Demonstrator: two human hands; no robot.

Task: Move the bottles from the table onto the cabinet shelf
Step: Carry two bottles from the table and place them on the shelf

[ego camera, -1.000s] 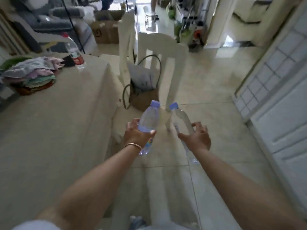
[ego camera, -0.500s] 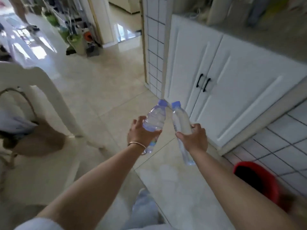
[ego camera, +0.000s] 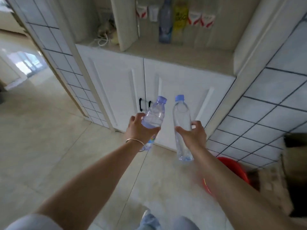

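My left hand (ego camera: 138, 129) grips a wide clear bottle (ego camera: 153, 116) with a pale blue cap, tilted right. My right hand (ego camera: 193, 135) holds a slimmer clear bottle (ego camera: 181, 117) with a blue cap, nearly upright. Both bottles hang in the air in front of the white cabinet doors (ego camera: 119, 90). Above the doors runs the open cabinet shelf (ego camera: 182, 53). On it stand a bluish bottle (ego camera: 165, 24) and a yellow bottle (ego camera: 180, 22), with small white cups behind them.
A vertical divider panel (ego camera: 123, 24) splits the shelf; a tangle of cord (ego camera: 103, 36) lies in the left bay. Tiled walls flank the cabinet. A red basin (ego camera: 232, 170) and a cardboard box (ego camera: 292, 165) sit on the floor at right.
My view has swung from the table and chair to face the cabinet, which is now closer and centred. Both hands kept their bottles, and the open shelf has come into sight.
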